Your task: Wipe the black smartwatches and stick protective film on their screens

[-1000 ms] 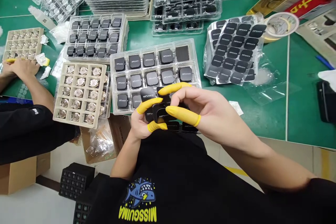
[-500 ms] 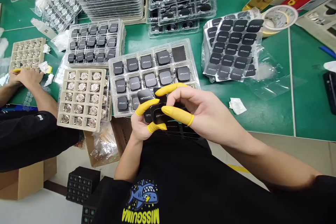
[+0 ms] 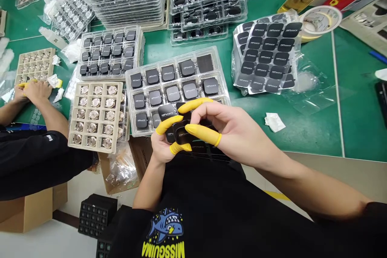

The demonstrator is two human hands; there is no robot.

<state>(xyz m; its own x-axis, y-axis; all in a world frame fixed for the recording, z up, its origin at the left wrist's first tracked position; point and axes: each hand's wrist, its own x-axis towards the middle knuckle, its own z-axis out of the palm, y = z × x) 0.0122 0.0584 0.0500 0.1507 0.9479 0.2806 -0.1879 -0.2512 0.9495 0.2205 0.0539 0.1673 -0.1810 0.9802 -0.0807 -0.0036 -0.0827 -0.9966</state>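
A small black square case with rounded corners and a printed face is held up in front of the tray. My left hand, in yellow finger cots, grips it between thumb and finger. At its right edge, the yellow-covered thumb and index finger of my right hand pinch the case; whether a thin film is between them is too small to tell. Dark printed labels show behind and below my fingers, partly hidden. Just beyond lies a clear plastic tray of similar black cases, its front right part covered by my hands.
Black label sheets lie to the right, near a tape roll and crumpled paper. Stacked clear trays stand at the back. A beige tray of watch-like pieces overhangs the front edge. A co-worker's hands are at left.
The case in my hands has tilted slightly, so its face catches the light differently. Both hands keep nearly the same grip. The whole view has shifted a little.
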